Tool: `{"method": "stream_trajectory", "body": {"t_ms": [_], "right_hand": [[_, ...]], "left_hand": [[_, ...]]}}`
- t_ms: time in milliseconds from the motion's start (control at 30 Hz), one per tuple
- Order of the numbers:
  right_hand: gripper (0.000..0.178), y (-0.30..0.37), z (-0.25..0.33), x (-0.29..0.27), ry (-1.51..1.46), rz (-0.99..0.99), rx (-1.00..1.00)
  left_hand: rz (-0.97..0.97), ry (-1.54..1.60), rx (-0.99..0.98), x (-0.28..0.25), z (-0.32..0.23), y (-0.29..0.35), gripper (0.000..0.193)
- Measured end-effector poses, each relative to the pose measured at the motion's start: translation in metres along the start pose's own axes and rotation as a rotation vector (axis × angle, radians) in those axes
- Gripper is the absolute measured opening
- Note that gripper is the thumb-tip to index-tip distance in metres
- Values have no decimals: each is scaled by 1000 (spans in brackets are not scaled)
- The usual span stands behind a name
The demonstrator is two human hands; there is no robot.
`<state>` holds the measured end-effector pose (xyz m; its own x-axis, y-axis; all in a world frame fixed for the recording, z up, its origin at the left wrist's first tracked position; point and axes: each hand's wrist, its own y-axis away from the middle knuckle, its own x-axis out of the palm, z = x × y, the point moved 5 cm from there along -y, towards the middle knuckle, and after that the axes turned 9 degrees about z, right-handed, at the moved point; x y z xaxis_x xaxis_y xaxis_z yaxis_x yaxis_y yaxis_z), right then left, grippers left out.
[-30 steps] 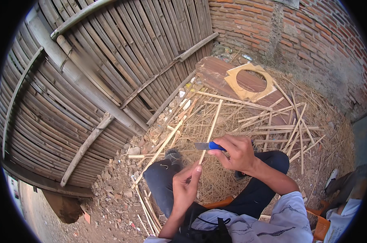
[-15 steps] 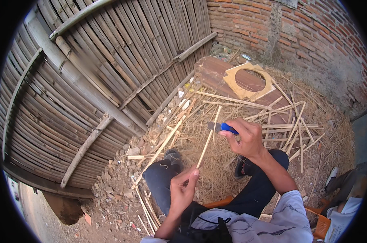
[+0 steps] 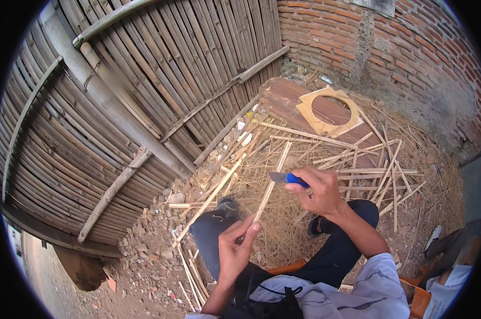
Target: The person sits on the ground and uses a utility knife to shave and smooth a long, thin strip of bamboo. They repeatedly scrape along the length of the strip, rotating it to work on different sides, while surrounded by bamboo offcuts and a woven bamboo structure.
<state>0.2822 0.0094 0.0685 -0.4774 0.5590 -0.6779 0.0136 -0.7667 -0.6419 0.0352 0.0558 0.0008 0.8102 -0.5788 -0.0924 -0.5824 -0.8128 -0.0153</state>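
Note:
Between my knees, my left hand [image 3: 237, 246] pinches the near end of a thin, pale bamboo strip [image 3: 267, 194], which slants up and away from me. My right hand [image 3: 320, 192] is closed around the blue handle of a utility knife [image 3: 297, 180]. Its grey blade points left and lies across the strip, a little above the strip's middle. Whether the edge bites into the strip is too small to make out. Fine shavings [image 3: 275, 242] cover the ground below both hands.
Cut strips [image 3: 376, 170] lie piled at the right, others [image 3: 192, 274] by my left leg. Beyond are a brown board [image 3: 283, 101] and a yellowish panel with a round hole [image 3: 310, 121]. A bamboo wall [image 3: 198, 69] and brick wall [image 3: 325, 32] enclose the spot. Another person's leg [image 3: 446, 239] shows at right.
The knife and my right hand have come down along the strip, toward my left hand. My left hand keeps its hold on the strip's near end. The view has shifted slightly.

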Motion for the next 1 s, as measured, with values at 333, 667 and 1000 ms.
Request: {"method": "stream_trajectory", "body": {"t_ms": [333,667,1000], "right_hand": [[26,5,21,19,-62,92,-40],[24,0,12,10,13,50,-22],[28,-12,-27,-32,140,-169,125]], "left_hand": [[-83,-271,177,10,-12,-11,33],[-97,-284,183,11,-19,-10,32],[-51,-281,119,5,-19,2,30]]}}
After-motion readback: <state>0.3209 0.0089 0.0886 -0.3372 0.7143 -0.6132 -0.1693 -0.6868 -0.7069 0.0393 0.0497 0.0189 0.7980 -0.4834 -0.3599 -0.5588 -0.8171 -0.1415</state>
